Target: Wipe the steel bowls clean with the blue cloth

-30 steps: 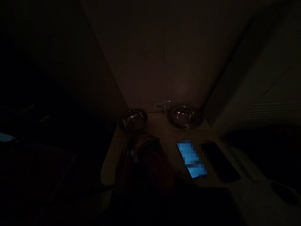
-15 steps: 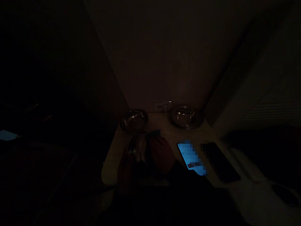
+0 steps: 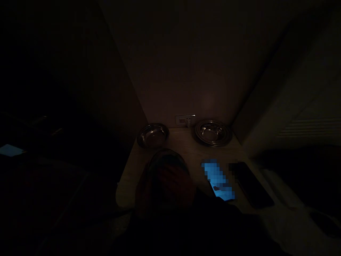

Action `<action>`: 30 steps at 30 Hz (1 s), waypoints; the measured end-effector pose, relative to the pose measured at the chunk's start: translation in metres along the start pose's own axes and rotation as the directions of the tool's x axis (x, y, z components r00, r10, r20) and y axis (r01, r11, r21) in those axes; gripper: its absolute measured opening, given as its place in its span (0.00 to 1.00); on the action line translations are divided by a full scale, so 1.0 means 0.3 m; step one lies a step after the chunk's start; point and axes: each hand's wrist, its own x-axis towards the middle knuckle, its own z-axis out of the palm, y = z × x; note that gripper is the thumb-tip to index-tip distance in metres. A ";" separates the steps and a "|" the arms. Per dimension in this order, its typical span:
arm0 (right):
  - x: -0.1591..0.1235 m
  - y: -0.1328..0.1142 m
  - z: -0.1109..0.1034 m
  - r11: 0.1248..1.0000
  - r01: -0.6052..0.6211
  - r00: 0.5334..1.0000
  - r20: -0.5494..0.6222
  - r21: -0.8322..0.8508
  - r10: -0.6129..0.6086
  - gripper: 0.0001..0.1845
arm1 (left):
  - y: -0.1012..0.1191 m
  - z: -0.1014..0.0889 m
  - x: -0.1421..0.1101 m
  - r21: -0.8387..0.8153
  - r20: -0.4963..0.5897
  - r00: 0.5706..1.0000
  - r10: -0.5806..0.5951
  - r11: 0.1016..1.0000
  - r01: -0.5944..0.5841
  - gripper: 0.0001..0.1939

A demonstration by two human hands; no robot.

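though everything is dim (very), hands (image 3: 142,193) (image 3: 179,183) touch a bowl (image 3: 165,151).

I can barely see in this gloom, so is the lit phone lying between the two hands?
No, the lit phone lies right of both hands.

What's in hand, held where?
A round metal dish, apparently: left hand at its near-left side; exact finger placement too dark to tell.

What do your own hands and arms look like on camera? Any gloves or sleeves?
Both the left hand and the right hand look bare, with no glove visible. The right forearm is covered by a plain, black-looking sleeve, with no marking I can make out. The left forearm is lost in darkness, and it's too dim to tell about rings or cuffs.
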 end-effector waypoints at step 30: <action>0.022 0.038 -0.122 0.993 -0.109 0.993 -0.039 0.037 0.111 0.21 | 0.088 0.058 -0.051 0.321 -0.084 0.996 -0.020 0.946 0.046 0.23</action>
